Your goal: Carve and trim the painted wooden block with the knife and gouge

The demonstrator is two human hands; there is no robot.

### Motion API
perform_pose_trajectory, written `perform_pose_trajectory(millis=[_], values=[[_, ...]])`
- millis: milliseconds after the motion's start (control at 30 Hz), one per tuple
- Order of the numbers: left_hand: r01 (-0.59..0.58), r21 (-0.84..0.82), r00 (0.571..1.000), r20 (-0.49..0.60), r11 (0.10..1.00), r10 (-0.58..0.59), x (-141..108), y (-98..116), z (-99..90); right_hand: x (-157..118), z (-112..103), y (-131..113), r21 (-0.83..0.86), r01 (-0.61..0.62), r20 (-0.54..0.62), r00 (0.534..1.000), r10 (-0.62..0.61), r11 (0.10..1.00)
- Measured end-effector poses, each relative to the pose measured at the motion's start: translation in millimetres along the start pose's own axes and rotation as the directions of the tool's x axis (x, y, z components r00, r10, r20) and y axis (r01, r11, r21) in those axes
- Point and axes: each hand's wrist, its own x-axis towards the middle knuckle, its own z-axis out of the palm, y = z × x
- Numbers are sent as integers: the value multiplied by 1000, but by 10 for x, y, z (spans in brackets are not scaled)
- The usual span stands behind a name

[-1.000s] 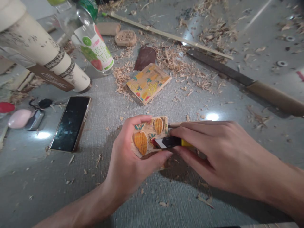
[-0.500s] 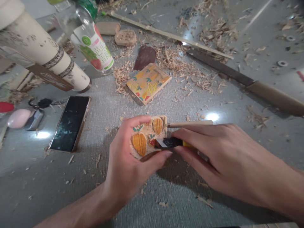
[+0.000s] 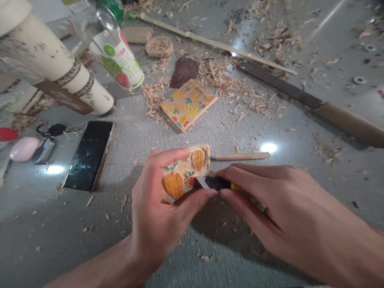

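My left hand (image 3: 162, 200) wraps round a small carved wooden block (image 3: 196, 160) with raised orange shapes and painted red and teal marks. Between the thumb and fingers of my right hand (image 3: 279, 200) is a utility knife (image 3: 220, 183) with a black front and a bit of yellow body showing. Its blade touches the block beside a small red shape. My left thumb lies close under the blade. Behind the block, a wooden-handled tool (image 3: 243, 156) rests on the table, its tip hidden by the block.
A painted wooden board (image 3: 189, 105) and brown sandpaper-like piece (image 3: 184, 72) lie beyond, among wood shavings (image 3: 222, 76). A phone (image 3: 89, 156), cups (image 3: 75, 72) and a plastic bottle (image 3: 120, 60) are leftward. A saw-like blade with a handle (image 3: 351, 122) lies right.
My left hand and the block have shifted slightly left and tilted a little. My right hand has moved slightly lower, with the blade still at the red shape.
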Motion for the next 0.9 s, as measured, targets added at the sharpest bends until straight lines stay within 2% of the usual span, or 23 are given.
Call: perform_pose_trajectory(millis=[167,267,467,767,900], values=[[165,-99,986,36,981,-162,-19,51,12,-20,49,-28,-43,7,-47,999,-9,999],[208,-125,978,37,970,-205,-21,71,11,-37,76,-47,-137,27,-97,994,-40,990],[270,-175,963,66,947,-263,33,91,28,-23,97,-44,-275,62,-152,983,-107,960],[337,-224,941,117,915,-317,88,94,42,21,50,0,-297,118,-153,974,-169,947],[316,-187,947,116,930,-299,113,80,27,11,51,5,-301,126,-142,974,-175,945]])
